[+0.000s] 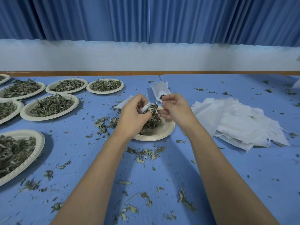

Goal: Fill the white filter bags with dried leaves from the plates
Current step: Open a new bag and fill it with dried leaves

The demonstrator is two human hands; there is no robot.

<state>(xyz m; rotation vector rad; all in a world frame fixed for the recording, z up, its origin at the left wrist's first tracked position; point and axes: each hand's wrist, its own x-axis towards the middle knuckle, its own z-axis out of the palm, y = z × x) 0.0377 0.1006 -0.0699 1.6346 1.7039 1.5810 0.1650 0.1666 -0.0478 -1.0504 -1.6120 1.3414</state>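
Behind the work surface hangs a pleated blue curtain above a white wall. The blue table fills the lower half of the view. On its right side lies a loose pile of white filter bags, flat and overlapping, with frayed threads at the edges. On the left stand several paper plates heaped with dried leaves, set close together in rows. One more plate sits in the middle, under both hands, partly covered with leaves.

The left hand is over this plate, its fingers curled round a white filter bag and a clump of leaves at the bag's mouth. The right hand is just beside it, thumb and forefinger pinching a small tuft of dark leaves, the other fingers bent.

A single flat bag lies on the table just beyond the hands. Crumbs and scraps of leaf are scattered over the table between the forearms and around the plates.
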